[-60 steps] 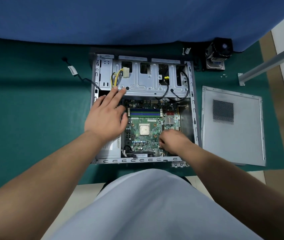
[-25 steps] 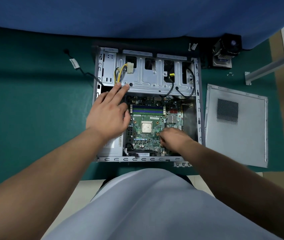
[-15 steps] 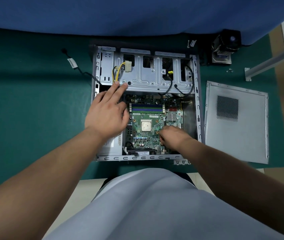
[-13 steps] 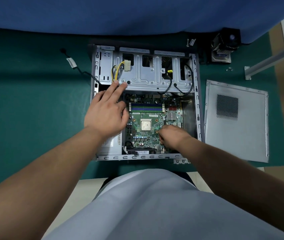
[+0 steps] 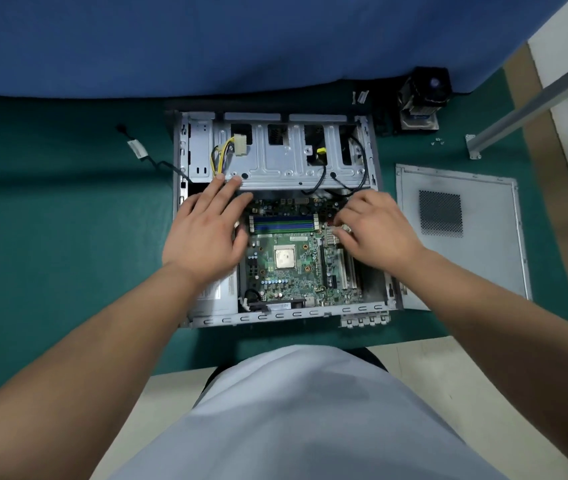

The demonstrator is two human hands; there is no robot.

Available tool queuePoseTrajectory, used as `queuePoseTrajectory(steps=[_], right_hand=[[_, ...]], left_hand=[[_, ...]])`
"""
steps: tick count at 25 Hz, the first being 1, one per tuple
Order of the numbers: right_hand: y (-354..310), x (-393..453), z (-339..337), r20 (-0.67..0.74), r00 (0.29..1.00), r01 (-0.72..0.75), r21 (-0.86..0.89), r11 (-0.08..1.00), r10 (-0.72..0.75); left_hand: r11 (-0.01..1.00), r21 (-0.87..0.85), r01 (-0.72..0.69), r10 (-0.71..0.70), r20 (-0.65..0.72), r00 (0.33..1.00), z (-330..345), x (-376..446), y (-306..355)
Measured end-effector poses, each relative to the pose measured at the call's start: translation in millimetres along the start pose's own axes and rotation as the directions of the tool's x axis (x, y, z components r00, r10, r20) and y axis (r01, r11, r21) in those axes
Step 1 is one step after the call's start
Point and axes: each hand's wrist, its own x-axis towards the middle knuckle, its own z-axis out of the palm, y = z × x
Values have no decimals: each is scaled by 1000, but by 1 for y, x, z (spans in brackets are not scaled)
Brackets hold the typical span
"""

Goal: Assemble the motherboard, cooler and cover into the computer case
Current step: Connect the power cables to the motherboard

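Since the earlier frames the right hand has moved from the near right part of the motherboard to its far right corner, uncovering the white slots there; the left hand has kept its place. Loose cable, with a white tag, writing too small to read: on the green mat, left of the case, open mat around it. Computer case, lid off, lying open-side up: left hand flat along its left side, fingers straight and spread, tips touching the edge of the drive cage. Motherboard: seated in the case floor, processor at centre, blue memory slots beyond it; no legible lettering. Right hand: fingers bent downward onto the board by the small silver heatsink; whether it holds anything cannot be told. Cover, grey panel with a mesh vent: flat on the mat just beside the case's right wall. Cooler, black fan on top: on the mat beyond the case's far right corner, apart from it, small screws near its right side.
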Motion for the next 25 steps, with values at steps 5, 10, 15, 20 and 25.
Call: queuePoseTrajectory(steps=[5,10,15,20,25], right_hand=[[0,1,13,-27,991,-129,105,986,132],[9,18,4,-119,945,-253,333,908,306],[22,60,-21,-104,852,-471,277,837,514],[27,87,-35,-1,825,-560,126,819,565],[21,100,-44,113,815,-579,118,807,568]], left_hand=[[995,94,31,-34,37,999,-2,-1,1],[995,100,30,-35,55,998,0,0,0],[995,101,25,-30,49,998,2,0,-1],[995,95,25,-29,45,999,2,1,-1],[995,96,24,-28,42,999,3,0,-2]])
